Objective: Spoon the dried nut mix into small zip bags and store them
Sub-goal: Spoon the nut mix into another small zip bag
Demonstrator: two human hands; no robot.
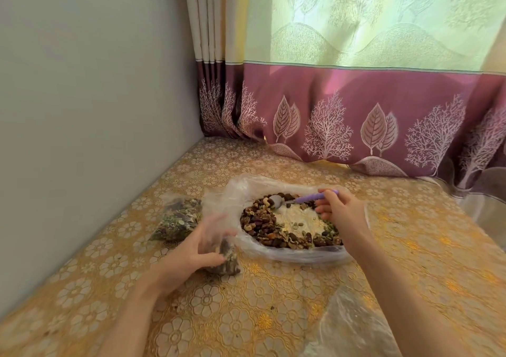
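Head view | right hand (341,210) pinches lilac-handled metal spoon (297,199), bowl pointing left over loose brown-and-green nut mix (269,224) | left hand (198,250) clasps small clear part-filled zip bag (224,258), lower-left of spoon.

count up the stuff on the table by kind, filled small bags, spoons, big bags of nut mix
filled small bags: 3, two lying by the wall and one in the left hand, its bag standing on the table
spoons: 1, the purple-handled spoon in the right hand
big open bag of nut mix: 1
total: 5
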